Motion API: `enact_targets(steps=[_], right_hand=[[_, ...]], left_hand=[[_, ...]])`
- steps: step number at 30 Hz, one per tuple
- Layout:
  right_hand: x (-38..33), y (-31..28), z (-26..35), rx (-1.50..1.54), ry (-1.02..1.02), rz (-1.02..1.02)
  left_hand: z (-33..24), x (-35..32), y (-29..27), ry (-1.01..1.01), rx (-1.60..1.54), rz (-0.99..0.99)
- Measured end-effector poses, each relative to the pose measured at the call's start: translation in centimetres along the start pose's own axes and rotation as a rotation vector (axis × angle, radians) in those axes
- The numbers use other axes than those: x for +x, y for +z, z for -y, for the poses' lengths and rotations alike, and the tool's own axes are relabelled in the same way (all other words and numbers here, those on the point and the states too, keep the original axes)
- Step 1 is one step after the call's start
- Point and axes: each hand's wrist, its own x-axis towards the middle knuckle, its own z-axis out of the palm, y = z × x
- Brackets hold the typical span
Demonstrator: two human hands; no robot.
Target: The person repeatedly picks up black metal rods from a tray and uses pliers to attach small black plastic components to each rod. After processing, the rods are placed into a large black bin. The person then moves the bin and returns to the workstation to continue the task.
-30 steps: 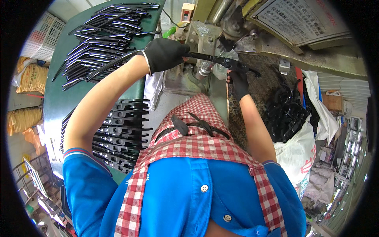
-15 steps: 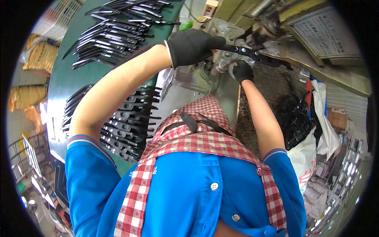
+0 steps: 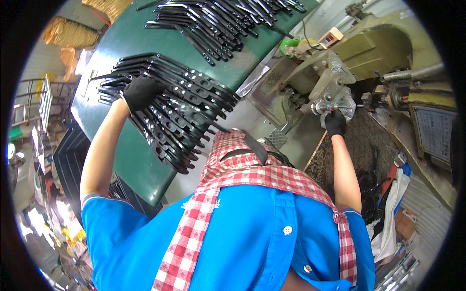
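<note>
Gloves, black ones, cover both my hands. My left hand [image 3: 141,92] is stretched far out to my left, arm nearly straight, and lies palm down on the near stack of black metal strips [image 3: 170,114]; its fingers curl over the topmost pieces, though I cannot tell whether the grip has closed around one or only rests there. My right hand [image 3: 335,123] reaches forward with the forearm raised, fingertips pinched at the small shiny part [image 3: 324,105] on the front of the olive-green machine [image 3: 369,53], just beside a scrap of clear plastic.

The strips lie fanned in rows on the dark green table [image 3: 131,165], with a second, looser pile [image 3: 218,19] farther along the same top, well apart from my left hand. A red-and-white checked apron [image 3: 233,194] hangs over my blue shirt [image 3: 252,242]. Tan sacks [image 3: 73,34] sit beyond the table's far end, and more black pieces [image 3: 371,194] lie heaped low on my right beside a white bag [image 3: 393,228].
</note>
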Motion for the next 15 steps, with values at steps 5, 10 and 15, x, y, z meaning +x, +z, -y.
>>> enact_targets(steps=[5,10,15], right_hand=[[-0.1,0.1,1.5,-0.048,0.102,-0.014],[0.0,0.6,-0.1,0.156,0.09,-0.116],[0.4,0.2,-0.5,0.251,0.156,-0.086]], left_hand=[[0.9,-4.1,3.0,-0.007,0.012,-0.135],[-0.5,-3.9,3.5,-0.471,-0.115,-0.097],[-1.5,1.8,1.5,-0.3,-0.104,-0.322]])
